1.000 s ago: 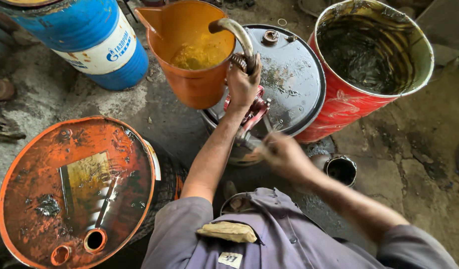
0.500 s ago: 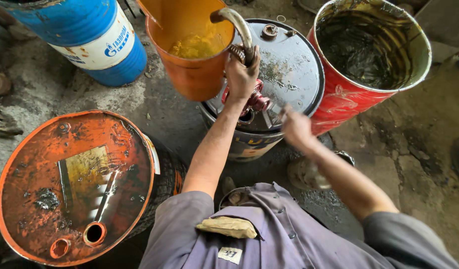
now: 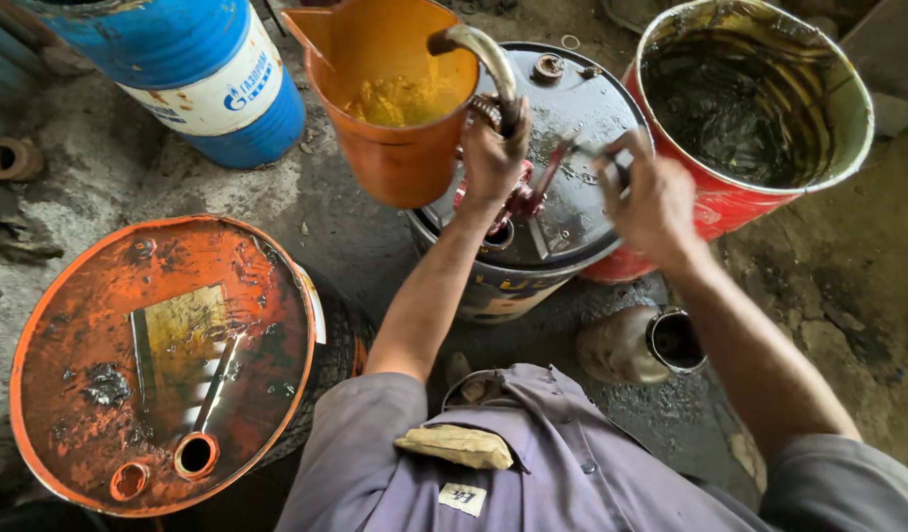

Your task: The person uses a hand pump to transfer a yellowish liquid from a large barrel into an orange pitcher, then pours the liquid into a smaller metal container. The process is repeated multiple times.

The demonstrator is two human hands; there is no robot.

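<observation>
Since a second ago the right hand (image 3: 656, 202) has swung the pump crank (image 3: 612, 163) toward two o'clock, fingers wrapped on it, while the left hand (image 3: 490, 158) grips the spout (image 3: 488, 59) over the orange jug (image 3: 395, 108).

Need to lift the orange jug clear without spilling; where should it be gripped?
Judging by shape, grip the orange jug by its body wall from the near side, below the rim. It stands upright, oil inside, pump spout hooked over its rim, left hand close by.
</observation>
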